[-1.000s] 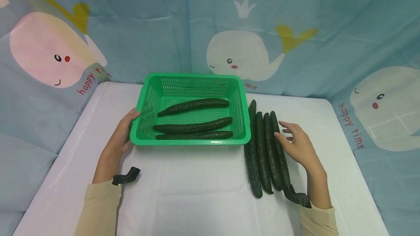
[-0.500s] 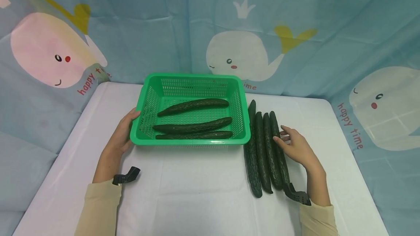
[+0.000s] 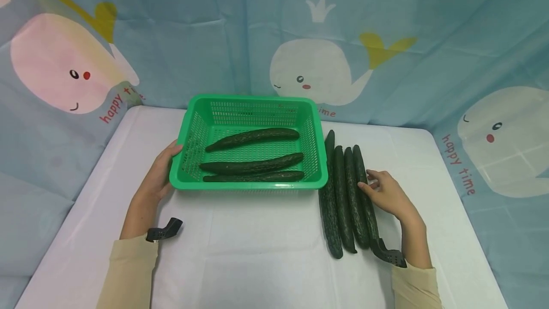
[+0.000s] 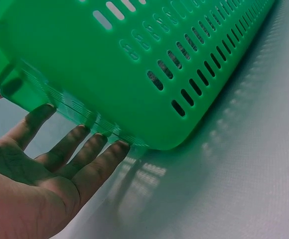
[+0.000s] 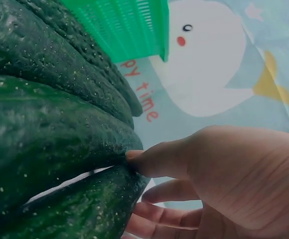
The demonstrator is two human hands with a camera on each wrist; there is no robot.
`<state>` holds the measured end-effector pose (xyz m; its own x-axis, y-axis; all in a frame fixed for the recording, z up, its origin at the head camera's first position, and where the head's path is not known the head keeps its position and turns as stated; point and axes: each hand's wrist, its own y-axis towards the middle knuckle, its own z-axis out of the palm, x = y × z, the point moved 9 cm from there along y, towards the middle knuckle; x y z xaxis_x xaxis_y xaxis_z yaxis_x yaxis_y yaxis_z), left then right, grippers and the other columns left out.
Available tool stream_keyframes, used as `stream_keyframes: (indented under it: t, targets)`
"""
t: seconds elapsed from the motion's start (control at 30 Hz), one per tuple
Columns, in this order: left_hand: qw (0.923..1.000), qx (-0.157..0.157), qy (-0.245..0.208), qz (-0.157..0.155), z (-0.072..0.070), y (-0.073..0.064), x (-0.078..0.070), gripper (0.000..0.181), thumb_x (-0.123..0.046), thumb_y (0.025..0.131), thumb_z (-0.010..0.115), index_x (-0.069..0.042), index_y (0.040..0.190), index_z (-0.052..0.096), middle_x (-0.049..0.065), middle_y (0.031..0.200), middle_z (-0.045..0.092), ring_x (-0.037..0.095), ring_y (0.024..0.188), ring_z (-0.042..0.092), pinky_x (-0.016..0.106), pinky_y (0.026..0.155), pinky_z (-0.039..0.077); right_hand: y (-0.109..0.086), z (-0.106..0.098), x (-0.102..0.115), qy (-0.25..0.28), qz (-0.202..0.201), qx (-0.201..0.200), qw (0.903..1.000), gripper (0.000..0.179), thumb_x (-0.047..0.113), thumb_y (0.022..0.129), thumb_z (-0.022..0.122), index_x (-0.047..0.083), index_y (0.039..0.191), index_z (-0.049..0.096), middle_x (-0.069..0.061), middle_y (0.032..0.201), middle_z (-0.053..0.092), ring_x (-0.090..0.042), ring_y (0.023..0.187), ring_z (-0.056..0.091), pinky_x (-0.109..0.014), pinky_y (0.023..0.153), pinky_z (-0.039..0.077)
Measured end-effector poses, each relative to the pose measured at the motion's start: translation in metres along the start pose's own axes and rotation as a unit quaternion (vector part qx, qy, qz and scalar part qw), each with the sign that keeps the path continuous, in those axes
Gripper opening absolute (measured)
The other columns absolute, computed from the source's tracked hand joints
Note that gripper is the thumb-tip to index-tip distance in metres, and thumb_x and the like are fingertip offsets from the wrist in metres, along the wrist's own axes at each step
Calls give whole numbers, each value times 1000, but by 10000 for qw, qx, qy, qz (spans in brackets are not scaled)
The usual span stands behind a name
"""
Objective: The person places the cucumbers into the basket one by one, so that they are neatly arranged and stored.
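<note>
A green plastic basket (image 3: 249,186) stands left of the middle of the table with three dark green cucumbers (image 3: 257,165) lying crosswise inside. My left hand (image 3: 160,170) holds its left rim; the left wrist view shows the fingertips (image 4: 122,145) against the outer side. Several more cucumbers (image 3: 340,199) lie side by side, lengthwise, right of the basket. On the rightmost cucumber (image 3: 371,221) my right hand (image 3: 388,195) has its thumb at the left side and fingers at the right, pinching it. In the right wrist view, that thumb (image 5: 157,158) touches between two cucumbers.
A white cloth (image 3: 257,252) covers the table. Blue curtains (image 3: 214,51) with printed whales stand close behind and at both sides. The cucumber row lies right up against the basket's right side. Black wrist mounts (image 3: 165,231) sit on both wrists.
My right hand has come slightly nearer along the rightmost cucumber, and its fingers have closed in around it. The left hand, the basket and the cucumbers stay in place.
</note>
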<state>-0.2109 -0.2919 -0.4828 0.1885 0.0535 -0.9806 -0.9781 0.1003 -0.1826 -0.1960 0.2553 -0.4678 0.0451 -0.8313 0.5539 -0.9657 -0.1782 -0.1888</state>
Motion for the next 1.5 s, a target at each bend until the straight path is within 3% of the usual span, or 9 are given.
stream_keyframes:
  t: [0.37,0.57,0.83,0.97,1.1,1.3,1.5]
  targets:
    - [9999,-65,22,84,-1,0,0,75,-49,112,40,-12,171,14,21,172,27,-4,130,59,14,103,56,2,-2,-1,-69,40,-151,9999,59,15,104,61,-15,152,43,-38,132,61,-50,113,69,-62,87,63]
    - [10000,-47,-10,28,-1,-1,1,74,-48,112,40,-13,171,13,17,170,31,-4,129,59,13,103,56,0,-7,-2,31,77,-270,9996,61,8,101,58,-7,158,41,-37,136,58,-50,116,67,-60,86,63]
    - [9998,4,-75,210,0,-1,-2,74,-46,113,41,-9,171,15,8,160,45,-2,128,61,15,103,57,-2,-6,1,-297,81,-117,9995,66,22,104,65,-5,159,40,-37,137,60,-49,116,66,-64,88,60]
    - [9997,16,-107,198,0,-1,-1,74,-46,113,41,-8,170,15,-5,147,53,-1,127,63,15,102,58,-2,-3,-2,-406,259,54,9988,74,28,102,70,-1,162,37,-35,134,62,-48,115,67,-64,86,60]
    - [9998,1,-115,151,-1,-2,0,75,-47,113,41,-9,171,14,-5,149,52,-2,127,63,15,102,57,-4,-3,-7,-374,546,182,9976,77,32,101,71,-1,162,36,-36,132,63,-50,113,68,-64,85,60]
    - [9999,57,-101,108,-1,-3,1,74,-46,113,40,-9,171,12,-3,151,50,-3,128,61,14,103,56,-7,-2,-15,-196,1119,245,9932,70,35,102,69,-13,148,49,-40,133,63,-57,117,66,-67,91,60]
    - [9996,157,-114,224,2,-2,-4,74,-46,113,40,-7,170,13,-7,143,54,0,126,63,15,102,58,-8,-5,-16,-107,1215,63,9925,58,31,101,67,-17,132,60,-38,124,68,-53,110,69,-63,87,61]
